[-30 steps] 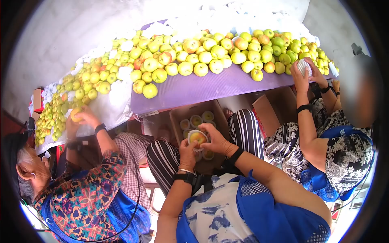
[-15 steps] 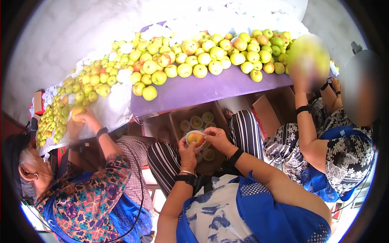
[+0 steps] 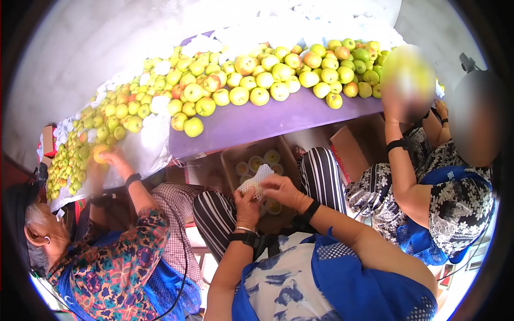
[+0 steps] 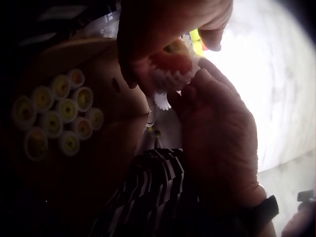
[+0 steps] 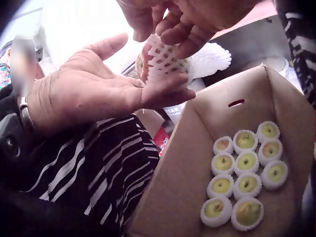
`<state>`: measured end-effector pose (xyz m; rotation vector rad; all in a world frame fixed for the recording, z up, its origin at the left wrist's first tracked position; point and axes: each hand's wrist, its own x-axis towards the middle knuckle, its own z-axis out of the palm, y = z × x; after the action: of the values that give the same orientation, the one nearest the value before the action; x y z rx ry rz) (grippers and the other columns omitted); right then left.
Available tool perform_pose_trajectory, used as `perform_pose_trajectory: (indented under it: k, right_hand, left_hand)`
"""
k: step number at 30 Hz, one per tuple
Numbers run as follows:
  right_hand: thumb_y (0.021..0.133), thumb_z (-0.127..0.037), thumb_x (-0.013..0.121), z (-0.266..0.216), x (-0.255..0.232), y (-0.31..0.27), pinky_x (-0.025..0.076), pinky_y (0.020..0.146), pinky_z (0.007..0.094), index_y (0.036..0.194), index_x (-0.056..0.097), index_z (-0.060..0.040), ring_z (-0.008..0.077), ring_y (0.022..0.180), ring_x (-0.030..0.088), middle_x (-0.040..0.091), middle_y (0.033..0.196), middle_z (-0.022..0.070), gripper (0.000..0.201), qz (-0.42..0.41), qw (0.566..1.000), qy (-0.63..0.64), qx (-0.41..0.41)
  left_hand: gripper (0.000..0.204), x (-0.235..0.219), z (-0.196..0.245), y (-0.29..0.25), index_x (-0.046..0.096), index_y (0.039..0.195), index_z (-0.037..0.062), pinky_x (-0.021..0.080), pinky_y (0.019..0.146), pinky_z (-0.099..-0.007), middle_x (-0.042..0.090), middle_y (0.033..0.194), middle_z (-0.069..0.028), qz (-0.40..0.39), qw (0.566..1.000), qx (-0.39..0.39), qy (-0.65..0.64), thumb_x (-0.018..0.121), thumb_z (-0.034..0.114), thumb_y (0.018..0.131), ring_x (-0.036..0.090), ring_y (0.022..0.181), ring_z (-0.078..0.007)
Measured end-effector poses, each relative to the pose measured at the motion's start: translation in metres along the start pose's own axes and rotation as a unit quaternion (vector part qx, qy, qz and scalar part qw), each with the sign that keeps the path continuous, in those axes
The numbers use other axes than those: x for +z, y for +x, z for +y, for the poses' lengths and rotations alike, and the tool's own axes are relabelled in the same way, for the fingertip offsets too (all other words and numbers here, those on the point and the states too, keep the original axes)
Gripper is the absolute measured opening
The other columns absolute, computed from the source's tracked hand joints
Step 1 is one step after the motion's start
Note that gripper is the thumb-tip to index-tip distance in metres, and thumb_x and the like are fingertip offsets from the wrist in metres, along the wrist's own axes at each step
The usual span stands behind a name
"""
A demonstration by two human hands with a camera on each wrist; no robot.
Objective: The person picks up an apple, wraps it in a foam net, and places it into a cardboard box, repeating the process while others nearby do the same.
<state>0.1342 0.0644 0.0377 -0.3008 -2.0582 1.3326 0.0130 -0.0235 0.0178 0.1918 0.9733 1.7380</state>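
In the head view my left hand (image 3: 247, 209) holds an apple in a white foam net (image 3: 262, 176); the net hides the fruit from above. The right wrist view shows the red-and-yellow apple (image 5: 140, 66) resting on the fingers of my left hand (image 5: 94, 86), with the thumb raised apart. From above, my right hand (image 5: 200, 17) pinches the foam net (image 5: 165, 61) drawn over the apple, and a loose end of netting sticks out beyond it. The left wrist view shows my right hand (image 4: 217, 128) at the net's edge, beside the apple's reddish side (image 4: 173, 60).
A cardboard box (image 5: 242, 98) below my hands contains several netted apples (image 5: 247, 185). Ahead, a purple-covered table (image 3: 230, 120) bears a large heap of apples (image 3: 265, 80). One person (image 3: 112, 241) sits at my left, another (image 3: 455, 208) at my right.
The netted apple has turned over in my left hand: its coloured top showed before, now white netting faces up and extends forward. My right hand has stayed close beside it.
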Motion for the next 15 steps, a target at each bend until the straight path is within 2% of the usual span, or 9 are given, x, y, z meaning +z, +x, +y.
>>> perform_pose_trajectory:
  k: [2,4,5,6,8,9,12,14,15]
  right_hand:
    - [0.072,0.001,0.059,0.02,0.0,0.001,0.046,0.066,0.0237,0.088,0.056,-0.0036,0.0092,0.071,0.055,0.058,0.078,0.0034,0.016,0.236,0.939,0.169,0.187]
    - [0.073,-0.002,0.061,0.038,-0.008,0.002,0.046,0.064,0.0234,0.086,0.056,-0.0061,0.0081,0.072,0.052,0.055,0.077,0.0003,0.014,0.341,0.913,0.107,0.197]
    - [0.073,-0.005,0.063,0.029,-0.016,0.007,0.045,0.061,0.0238,0.086,0.054,-0.0084,0.0085,0.067,0.051,0.053,0.074,-0.0008,0.016,0.379,0.871,0.161,0.268]
    - [0.073,-0.01,0.065,0.051,-0.017,0.005,0.044,0.058,0.0238,0.088,0.053,-0.0111,0.0089,0.066,0.049,0.051,0.076,-0.0017,0.02,0.426,0.861,0.164,0.225]
    - [0.076,-0.015,0.064,0.057,-0.022,0.013,0.043,0.059,0.0257,0.096,0.048,-0.0134,0.0099,0.076,0.048,0.049,0.086,-0.0013,0.026,0.463,0.84,0.191,0.208]
    - [0.076,-0.009,0.063,0.042,-0.028,0.018,0.04,0.076,0.0245,0.098,0.045,-0.0083,0.0105,0.081,0.045,0.047,0.085,0.0012,0.028,0.481,0.811,0.225,0.244]
    - [0.078,-0.013,0.062,0.057,-0.027,0.013,0.042,0.071,0.0249,0.089,0.051,-0.0048,0.0102,0.075,0.048,0.052,0.079,0.0008,0.018,0.435,0.851,0.188,0.227]
    - [0.078,-0.017,0.061,0.045,-0.025,0.01,0.043,0.066,0.0251,0.078,0.056,-0.0041,0.009,0.067,0.048,0.054,0.071,-0.0004,0.014,0.362,0.878,0.202,0.238]
    - [0.078,-0.018,0.06,0.047,-0.021,0.009,0.043,0.065,0.0251,0.076,0.057,-0.004,0.0087,0.066,0.048,0.054,0.069,-0.0006,0.015,0.342,0.891,0.205,0.215]
  left_hand:
    - [0.033,0.003,-0.001,-0.002,0.042,0.108,0.0068,0.046,0.078,-0.0468,0.052,0.106,-0.0087,0.013,1.0,0.015,0.003,0.057,0.013,0.079,0.054,0.094,-0.023]
    - [0.03,-0.009,-0.006,0.006,0.047,0.105,0.0062,0.047,0.078,-0.0457,0.056,0.101,-0.0084,0.001,0.999,0.028,0.03,0.057,0.013,0.078,0.056,0.09,-0.0226]
    - [0.027,-0.003,-0.003,0.004,0.051,0.102,0.0057,0.047,0.077,-0.0438,0.058,0.099,-0.0083,-0.001,0.999,0.029,0.028,0.058,0.013,0.077,0.057,0.09,-0.0218]
    - [0.028,0.0,-0.002,0.003,0.05,0.104,0.0051,0.047,0.078,-0.0419,0.058,0.1,-0.0091,-0.013,0.998,0.034,0.042,0.057,0.014,0.078,0.057,0.09,-0.0215]
    - [0.029,-0.001,-0.001,0.005,0.049,0.105,0.0076,0.047,0.077,-0.041,0.056,0.102,-0.0078,-0.019,0.999,0.024,0.028,0.057,0.018,0.079,0.055,0.093,-0.0204]
    - [0.029,0.007,0.003,0.002,0.048,0.106,0.008,0.047,0.077,-0.0412,0.055,0.103,-0.0071,-0.01,0.999,0.018,0.03,0.056,0.02,0.08,0.054,0.094,-0.0204]
    - [0.03,-0.005,-0.002,0.009,0.047,0.107,0.0076,0.047,0.077,-0.0421,0.055,0.103,-0.0076,0.013,0.999,0.029,0.035,0.056,0.021,0.081,0.054,0.094,-0.0208]
    - [0.031,-0.008,-0.006,0.01,0.046,0.108,0.0077,0.047,0.077,-0.0429,0.055,0.103,-0.0077,-0.064,0.941,0.149,0.295,0.056,0.02,0.081,0.054,0.094,-0.021]
    - [0.032,-0.002,-0.004,0.009,0.045,0.11,0.0083,0.048,0.073,-0.0418,0.053,0.104,-0.008,-0.033,0.984,0.067,0.159,0.057,0.018,0.081,0.054,0.093,-0.022]
